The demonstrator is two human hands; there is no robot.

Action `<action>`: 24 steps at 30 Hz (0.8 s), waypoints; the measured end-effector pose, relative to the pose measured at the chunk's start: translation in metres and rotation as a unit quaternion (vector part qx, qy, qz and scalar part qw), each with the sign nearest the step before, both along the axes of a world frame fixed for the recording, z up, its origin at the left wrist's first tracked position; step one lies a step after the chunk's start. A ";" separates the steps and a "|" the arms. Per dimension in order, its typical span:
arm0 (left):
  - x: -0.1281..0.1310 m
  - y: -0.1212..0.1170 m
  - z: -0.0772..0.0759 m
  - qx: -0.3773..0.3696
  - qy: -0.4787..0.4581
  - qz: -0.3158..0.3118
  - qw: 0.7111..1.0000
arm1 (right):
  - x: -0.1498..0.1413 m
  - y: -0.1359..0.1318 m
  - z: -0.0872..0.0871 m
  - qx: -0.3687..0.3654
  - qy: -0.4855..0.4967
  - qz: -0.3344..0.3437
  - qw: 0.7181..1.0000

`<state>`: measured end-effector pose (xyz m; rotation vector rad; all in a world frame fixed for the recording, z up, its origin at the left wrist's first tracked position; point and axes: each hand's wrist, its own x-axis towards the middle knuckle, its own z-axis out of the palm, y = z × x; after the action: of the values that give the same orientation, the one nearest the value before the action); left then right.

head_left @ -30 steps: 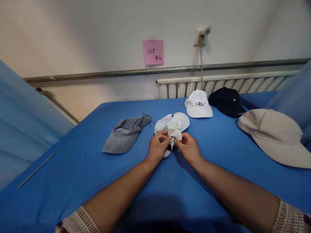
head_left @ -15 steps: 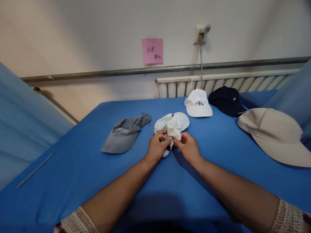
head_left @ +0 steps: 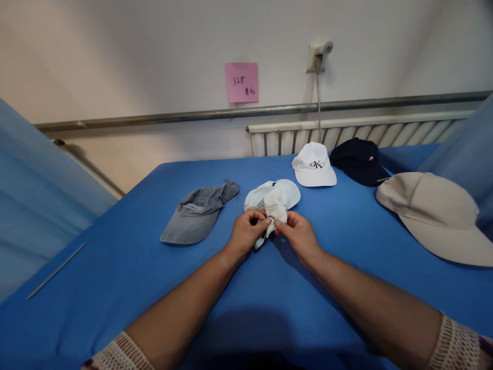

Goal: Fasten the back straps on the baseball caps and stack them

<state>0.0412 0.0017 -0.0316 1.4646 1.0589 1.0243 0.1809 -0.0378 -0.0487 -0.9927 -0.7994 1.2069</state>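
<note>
A crumpled white cap (head_left: 274, 198) lies in the middle of the blue table (head_left: 115, 246). My left hand (head_left: 245, 235) and my right hand (head_left: 298, 235) meet at its near edge. Both pinch the cap's back strap between thumb and fingers. The strap's end hangs down between the two hands. Left of them a grey cap (head_left: 198, 211) lies flattened.
At the back stand a white cap with a black logo (head_left: 314, 165) and a dark navy cap (head_left: 360, 161). A large beige hat (head_left: 435, 213) lies at the right. A thin stick (head_left: 56, 271) rests near the left edge. A radiator (head_left: 358, 134) and a pink note (head_left: 241, 82) are on the wall.
Both hands have shifted slightly on the strap, and the left hand's fingers have curled round it more. The cap itself stays where it was.
</note>
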 end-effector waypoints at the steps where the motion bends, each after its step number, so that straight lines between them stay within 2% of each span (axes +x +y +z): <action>1: 0.000 0.000 -0.001 0.016 0.011 0.005 1.000 | 0.000 0.000 0.000 0.001 0.003 0.002 1.000; 4: -0.001 -0.002 0.001 0.119 0.086 0.026 0.989 | 0.000 -0.003 0.003 0.002 0.036 0.008 0.999; 7: -0.004 -0.010 0.008 0.262 0.191 0.026 0.946 | 0.001 -0.007 0.007 0.004 0.077 0.005 0.997; 9: -0.005 -0.015 0.011 0.323 0.249 0.015 0.913 | 0.001 -0.008 0.008 0.010 0.104 0.004 0.995; 11: -0.006 -0.018 0.012 0.347 0.295 0.008 0.890 | 0.002 -0.007 0.009 0.009 0.132 0.009 0.991; 14: -0.007 -0.017 0.010 0.360 0.331 -0.007 0.872 | 0.001 -0.004 0.007 -0.015 0.154 0.020 0.988; 20: -0.010 -0.013 0.012 0.389 0.374 -0.011 0.842 | 0.001 -0.004 0.003 -0.113 0.114 -0.005 0.987; 24: -0.012 -0.014 0.016 0.415 0.371 -0.016 0.831 | 0.006 -0.004 0.003 -0.156 0.090 0.041 0.983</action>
<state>0.0297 -0.0120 -0.0159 2.7406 1.1437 0.9417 0.1870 -0.0420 -0.0458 -1.0927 -0.5222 1.5013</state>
